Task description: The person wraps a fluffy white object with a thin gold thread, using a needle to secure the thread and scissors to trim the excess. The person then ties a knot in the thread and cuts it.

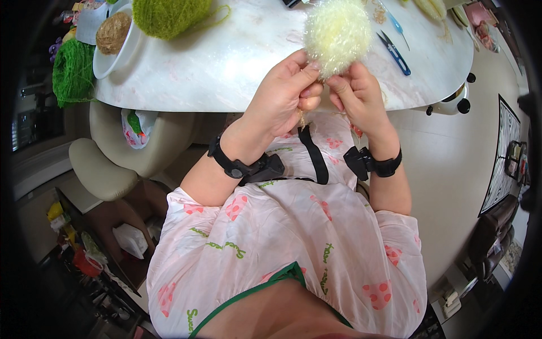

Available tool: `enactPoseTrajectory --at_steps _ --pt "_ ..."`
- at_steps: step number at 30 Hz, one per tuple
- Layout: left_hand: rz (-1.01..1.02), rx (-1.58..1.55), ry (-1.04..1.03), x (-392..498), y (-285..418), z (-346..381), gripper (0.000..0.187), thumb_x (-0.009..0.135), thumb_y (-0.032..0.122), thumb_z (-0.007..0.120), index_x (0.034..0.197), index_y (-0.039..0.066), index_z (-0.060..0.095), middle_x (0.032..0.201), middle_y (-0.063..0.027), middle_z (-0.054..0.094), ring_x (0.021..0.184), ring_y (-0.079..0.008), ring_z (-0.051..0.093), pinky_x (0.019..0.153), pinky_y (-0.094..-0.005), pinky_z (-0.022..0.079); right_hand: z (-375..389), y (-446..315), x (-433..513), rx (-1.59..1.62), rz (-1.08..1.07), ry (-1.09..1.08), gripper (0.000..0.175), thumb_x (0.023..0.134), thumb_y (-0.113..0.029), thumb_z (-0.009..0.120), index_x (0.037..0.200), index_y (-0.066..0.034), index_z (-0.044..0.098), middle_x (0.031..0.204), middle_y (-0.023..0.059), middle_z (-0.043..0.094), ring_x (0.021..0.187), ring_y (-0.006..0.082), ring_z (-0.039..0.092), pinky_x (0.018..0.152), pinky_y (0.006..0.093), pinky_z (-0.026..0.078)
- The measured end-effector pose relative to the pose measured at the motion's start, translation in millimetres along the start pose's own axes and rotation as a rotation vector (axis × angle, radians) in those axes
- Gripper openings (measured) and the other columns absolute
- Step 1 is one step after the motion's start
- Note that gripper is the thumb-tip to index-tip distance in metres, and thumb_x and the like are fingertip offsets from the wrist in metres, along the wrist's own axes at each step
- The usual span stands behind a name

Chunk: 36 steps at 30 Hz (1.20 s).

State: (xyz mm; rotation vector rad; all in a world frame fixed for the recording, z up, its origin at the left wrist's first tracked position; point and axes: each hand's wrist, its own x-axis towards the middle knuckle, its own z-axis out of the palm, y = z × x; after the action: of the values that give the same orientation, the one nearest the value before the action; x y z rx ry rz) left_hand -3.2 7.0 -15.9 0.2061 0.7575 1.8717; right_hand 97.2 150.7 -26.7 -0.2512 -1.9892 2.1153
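A pale yellow, fluffy ball of glittery yarn (338,36) is held up over the front edge of the marble-patterned table (203,80). My left hand (292,89) pinches its lower left side, and a tan strand of yarn (302,118) hangs below those fingers. On the lower right side, my right hand (358,91) grips the ball between thumb and fingers. Blue-handled thread snips (394,54) lie to the right of the ball. Beyond them is a crochet hook with a light blue handle (394,22).
At the left, a white bowl (123,59) holds a tan yarn ball (113,33). Olive-green yarn (171,17) lies beside it, and bright green yarn (73,72) rests at the table's left end. A beige chair (139,148) stands under the left edge, with a plastic bag (137,129) on it.
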Motion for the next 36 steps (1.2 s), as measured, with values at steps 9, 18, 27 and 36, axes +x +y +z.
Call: enactPoseTrajectory --at_steps 9,18,27,36 --pt "0.092 0.063 0.027 3.1 10.4 -5.4 0.037 0.097 0.004 0.052 0.133 -0.002 0.045 0.101 -0.0042 0.059 0.062 -0.0049 0.037 0.049 -0.0189 0.029 -6.1 -15.1 -1.1 -0.236 -0.130 0.084 0.009 0.096 -0.003 0.056 0.100 -0.0005 0.049 0.079 0.0054 0.063 0.067 0.0114 0.060 0.062 0.0235 0.046" --pt "0.060 0.128 0.041 1.2 11.5 -4.7 0.023 0.094 0.003 0.056 0.117 -0.002 0.055 0.097 -0.0038 0.062 0.065 -0.0037 0.043 0.051 -0.0182 0.031 15.3 -15.7 0.7 -0.698 -0.541 0.256 0.024 0.082 -0.003 0.072 0.097 -0.0054 0.053 0.082 0.0057 0.060 0.070 0.0220 0.059 0.064 0.0336 0.046" --pt "0.037 0.255 0.106 -6.7 25.8 -15.6 0.031 0.090 0.003 0.063 0.119 -0.001 0.055 0.101 -0.0012 0.062 0.067 -0.0018 0.047 0.051 -0.0171 0.032 25.2 -13.5 17.7 -0.966 -0.913 0.279 0.027 0.069 -0.012 0.065 0.095 -0.0149 0.070 0.088 0.0015 0.060 0.074 0.0205 0.059 0.060 0.0319 0.044" --pt "0.185 0.464 0.149 -5.6 24.1 -17.7 0.039 0.091 0.003 0.062 0.128 -0.002 0.049 0.116 -0.0062 0.062 0.098 -0.0098 0.059 0.082 -0.0238 0.047 23.5 3.4 20.6 -0.622 -0.916 0.125 0.017 0.073 -0.002 0.072 0.087 -0.0055 0.062 0.092 0.0080 0.070 0.071 0.0244 0.068 0.058 0.0299 0.054"
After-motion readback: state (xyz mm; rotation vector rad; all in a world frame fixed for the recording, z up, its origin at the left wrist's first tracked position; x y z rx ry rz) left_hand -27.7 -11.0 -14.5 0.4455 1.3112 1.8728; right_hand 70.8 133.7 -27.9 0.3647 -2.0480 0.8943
